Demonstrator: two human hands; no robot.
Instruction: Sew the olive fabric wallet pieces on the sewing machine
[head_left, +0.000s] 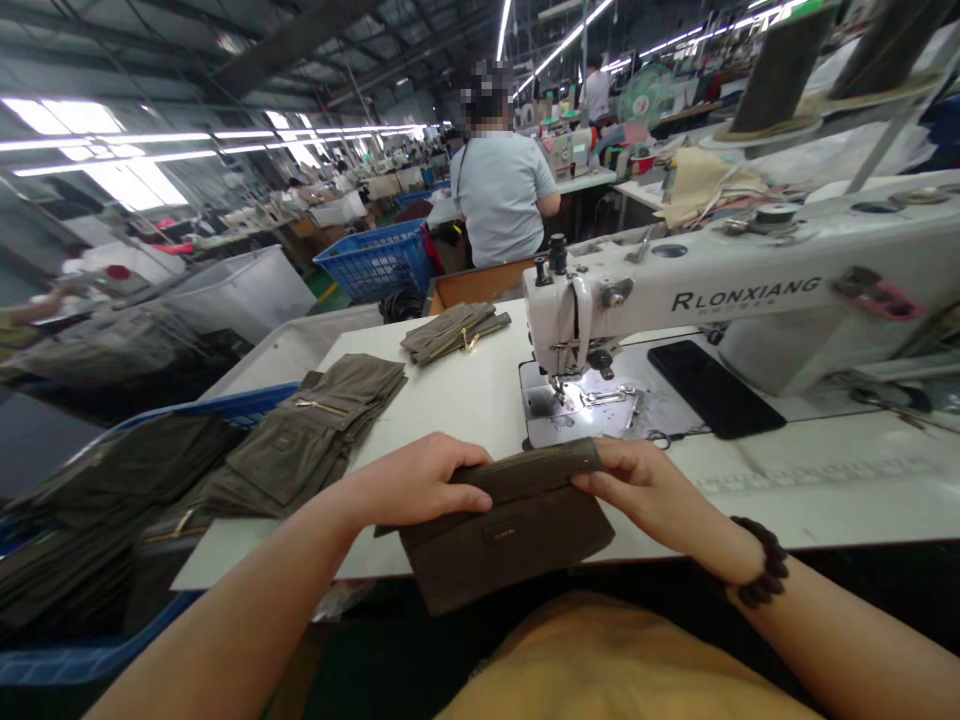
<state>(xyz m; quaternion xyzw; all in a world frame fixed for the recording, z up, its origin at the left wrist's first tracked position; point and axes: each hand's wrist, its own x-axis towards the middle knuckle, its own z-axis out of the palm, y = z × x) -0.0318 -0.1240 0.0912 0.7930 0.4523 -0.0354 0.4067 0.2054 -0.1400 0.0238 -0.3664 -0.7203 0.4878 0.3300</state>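
Note:
Between my two hands is an olive-brown fabric panel [517, 560] with a zipper along its top edge and a small stitched label patch. My left hand [439, 485] pinches its upper left part, thumb in front and fingers behind. At the upper right corner my right hand [637, 485] grips it the same way; a dark bead bracelet [761, 562] circles that wrist. The panel hangs tilted over the table's front edge, just in front of the sewing machine [675, 290]. The machine's needle area [559, 385] stands behind the panel, apart from it.
A black phone [716, 390] and small scissors [660, 438] lie on the machine bed. Left on the white table [442, 410] are a stack of similar panels [322, 420] and a smaller pile [454, 332]. A blue crate [127, 650] of panels stands left. A person [501, 190] sits ahead.

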